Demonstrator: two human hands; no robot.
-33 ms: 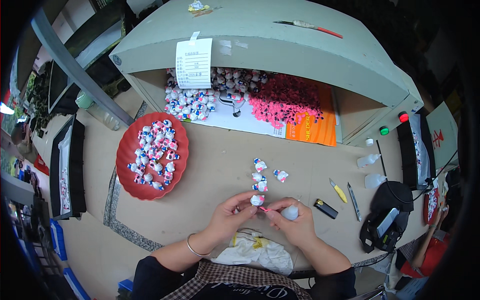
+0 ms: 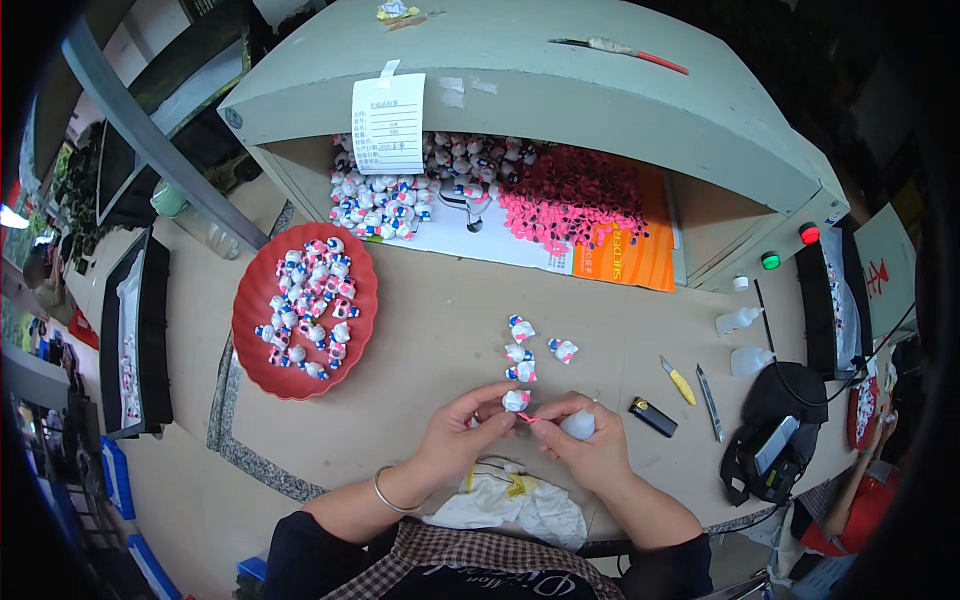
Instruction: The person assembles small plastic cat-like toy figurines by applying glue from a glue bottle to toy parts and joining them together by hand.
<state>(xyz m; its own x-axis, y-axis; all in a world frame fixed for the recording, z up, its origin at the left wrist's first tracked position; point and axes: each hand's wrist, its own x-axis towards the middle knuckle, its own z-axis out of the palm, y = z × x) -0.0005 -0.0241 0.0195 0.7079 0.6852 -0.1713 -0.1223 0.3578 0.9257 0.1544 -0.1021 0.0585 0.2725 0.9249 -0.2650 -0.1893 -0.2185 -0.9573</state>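
Between the fingertips of my left hand [image 2: 455, 432] is a small white figurine [image 2: 516, 401] with a pink patch. My right hand [image 2: 590, 450] pinches a small pink piece [image 2: 527, 417] at the figurine's lower side; whether the two touch I cannot tell. A translucent white squeeze bottle [image 2: 578, 425] is also tucked in the right hand, its thin tip pointing up and away. Just beyond my hands stand several finished-looking white, blue and pink figurines [image 2: 519, 353], with one [image 2: 563, 350] a little to the right. A crumpled, yellow-stained white cloth [image 2: 520, 510] lies below my wrists.
At left, a red scalloped dish [image 2: 250, 350] holds many figurines. The shelf [image 2: 730, 215] ahead has piles of white figurines [image 2: 375, 210] and pink pieces [image 2: 570, 205]. To the right lie a yellow-handled knife [image 2: 680, 385], a metal knife [image 2: 710, 402], a black lighter [image 2: 653, 417], bottles [image 2: 738, 320] and a black bag [image 2: 770, 410].
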